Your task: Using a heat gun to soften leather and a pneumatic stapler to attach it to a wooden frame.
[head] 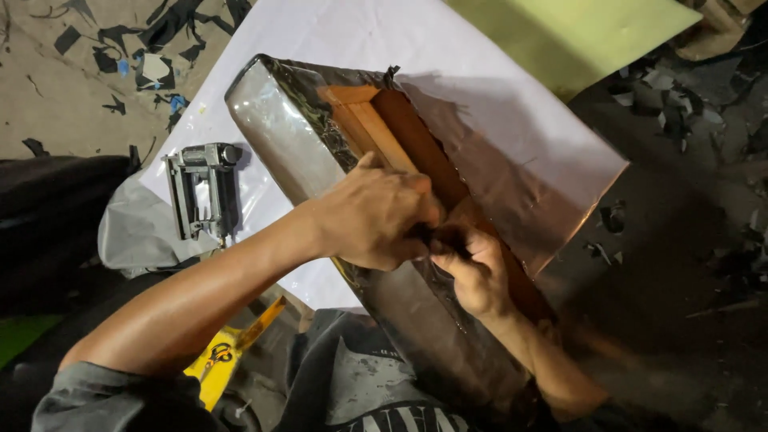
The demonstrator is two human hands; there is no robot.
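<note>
A long padded panel [296,136], built on a wooden frame [400,136] and wrapped in glossy dark covering [512,168], is seen lying diagonally across a white sheet [336,40], its underside turned up so that the bare wood and the folded-over covering edge are exposed. The near end of the panel is located just in front of the person's torso; the far end is directed toward the upper left of the view. The left hand [376,216] is observed closed, knuckles up, pressed on the covering at the inner edge of the frame. The right hand [476,272] is closed directly beside it, fingers pinched on a dark fold of the covering; the two hands are touching. Whether a tool is held between them cannot be told, as the contact area is blurred. A grey pneumatic stapler [200,188] is noted lying on the white sheet to the left of the panel, well apart from both hands. A yellow-handled pair of scissors [228,348] is partly seen below the left forearm. Dark material scraps [144,48] are scattered on the floor at upper left.
</note>
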